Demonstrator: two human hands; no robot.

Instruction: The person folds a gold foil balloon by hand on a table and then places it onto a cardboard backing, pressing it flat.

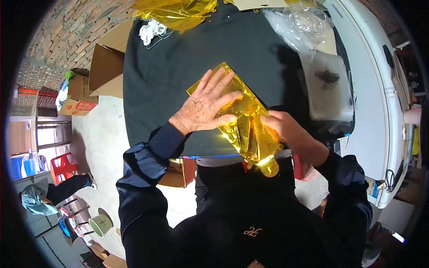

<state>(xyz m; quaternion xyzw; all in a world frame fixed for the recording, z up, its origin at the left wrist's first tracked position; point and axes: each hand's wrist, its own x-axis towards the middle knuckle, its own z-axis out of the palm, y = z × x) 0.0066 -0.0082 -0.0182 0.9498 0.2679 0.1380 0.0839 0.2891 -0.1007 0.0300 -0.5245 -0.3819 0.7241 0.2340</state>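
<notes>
- head view, left hand (201, 106)?
- spread open, palm down, fingers across gold foil (251, 127) at its far left part, grasping nothing.
- right hand (282, 127)?
- partly curled at foil's right edge; grip hidden, cannot tell.

Nothing here reads for certain, folks!
Across the dark top (281, 217) runs a pale, looping, letter-like mark (253, 232), its letters unclear; over on the cardboard box (82, 89), the red panel (79, 107) shows print, too small to read
</notes>
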